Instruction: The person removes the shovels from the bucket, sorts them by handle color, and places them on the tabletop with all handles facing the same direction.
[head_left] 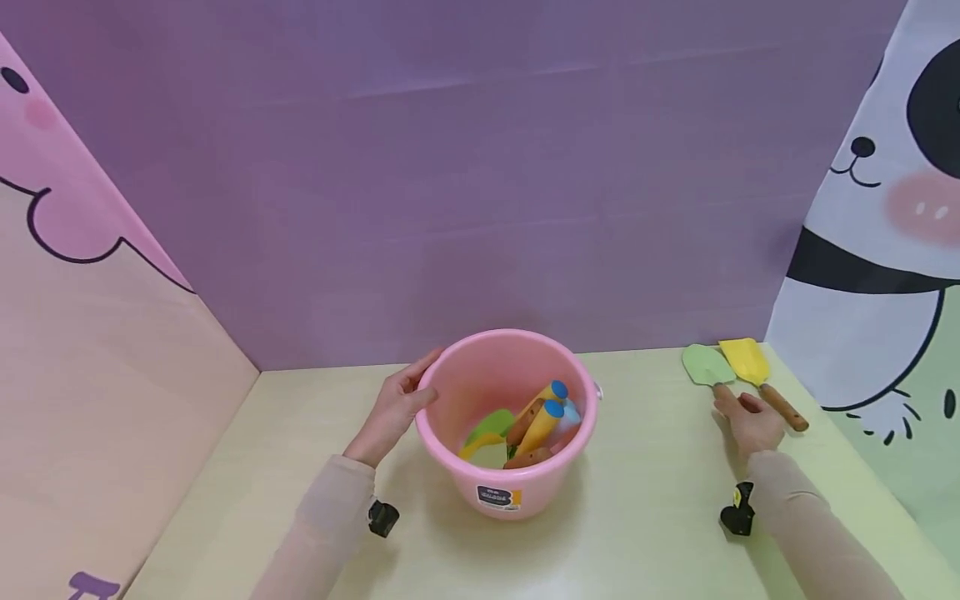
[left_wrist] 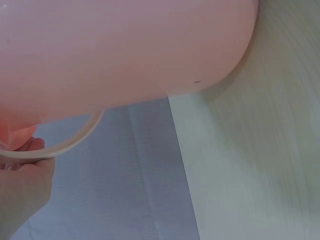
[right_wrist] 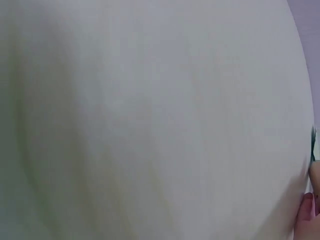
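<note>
Evidently, the left hand (head_left: pixel 395 408) is gripping the pink bucket (head_left: pixel 487 367) at lower centre. The right hand (head_left: pixel 754 425) is pinching the green trowel (head_left: pixel 707 365) at right; a firm grip, clear of the yellow shovel (head_left: pixel 745 359), is probably serving best. The trowel is pointing upper left, its long axis slanting down right.

Smooth, glossy plastic bucket (head_left: pixel 480 371) and wooden-looking trowel handle (head_left: pixel 723 392)
</note>
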